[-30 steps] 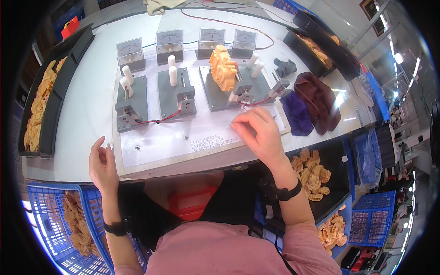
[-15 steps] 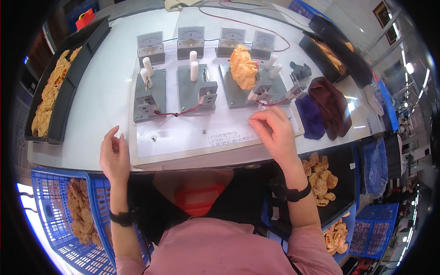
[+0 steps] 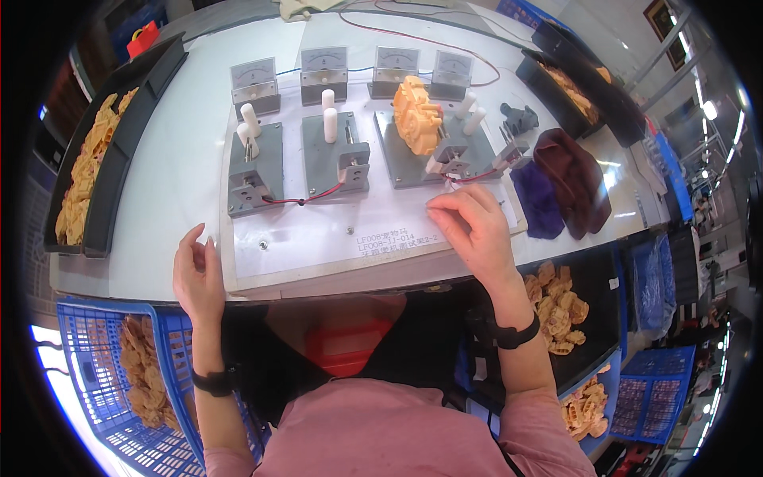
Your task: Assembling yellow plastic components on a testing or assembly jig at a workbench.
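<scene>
Left hand (image 3: 198, 280) loosely released; right hand (image 3: 477, 237) pinched, on what I can't tell; grey bracket (image 3: 454, 156) between it and orange casing (image 3: 416, 121); brown cloth (image 3: 571, 184) nearby.

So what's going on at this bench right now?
A seated person's bare right hand is in front of a flat grey fixture plate, thumb and forefinger together; I can't tell whether they pinch anything. An orange-yellow chunky plastic part sits upright at that plate, clear of both hands. The left hand, loosely curled with fingers apart, appears empty by the white table's near edge. Four grey dial meters stand behind.
</scene>
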Available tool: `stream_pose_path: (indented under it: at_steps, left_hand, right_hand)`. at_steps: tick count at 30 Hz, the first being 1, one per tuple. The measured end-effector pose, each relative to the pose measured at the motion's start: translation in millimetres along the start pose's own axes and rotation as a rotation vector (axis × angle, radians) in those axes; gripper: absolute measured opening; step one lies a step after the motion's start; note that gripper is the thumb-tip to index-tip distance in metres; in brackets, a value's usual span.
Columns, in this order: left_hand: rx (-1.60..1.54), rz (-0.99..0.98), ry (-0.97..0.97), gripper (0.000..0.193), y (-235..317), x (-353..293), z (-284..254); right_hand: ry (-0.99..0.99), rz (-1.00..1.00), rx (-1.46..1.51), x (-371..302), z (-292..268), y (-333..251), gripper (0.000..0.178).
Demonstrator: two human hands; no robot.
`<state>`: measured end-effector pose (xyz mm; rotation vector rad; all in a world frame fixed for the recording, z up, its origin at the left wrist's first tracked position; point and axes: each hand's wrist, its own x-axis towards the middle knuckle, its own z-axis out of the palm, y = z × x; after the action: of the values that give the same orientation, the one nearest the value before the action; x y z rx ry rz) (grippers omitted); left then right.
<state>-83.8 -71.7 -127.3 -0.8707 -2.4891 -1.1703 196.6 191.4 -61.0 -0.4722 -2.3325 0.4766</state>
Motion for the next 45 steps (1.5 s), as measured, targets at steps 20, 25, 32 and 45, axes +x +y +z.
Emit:
stream_pose_path:
  at_steps: [20,25,32,45]
  left_hand:
    - [0.013,-0.004,-0.042,0.025,0,6,1]
    - [0.031,-0.006,-0.066,0.024,-6,3,0]
    - [0.015,0.061,-0.052,0.023,-12,5,1]
    - [-0.033,0.032,-0.024,0.024,-8,4,4]
  right_hand:
    - [0.056,-0.012,0.052,1,2,6,0.008]
    - [0.086,-0.05,0.06,-3,7,8,0.008]
    - [0.114,-0.086,0.076,-5,8,12,0.008]
    - [0.038,-0.049,0.06,-1,5,13,0.009]
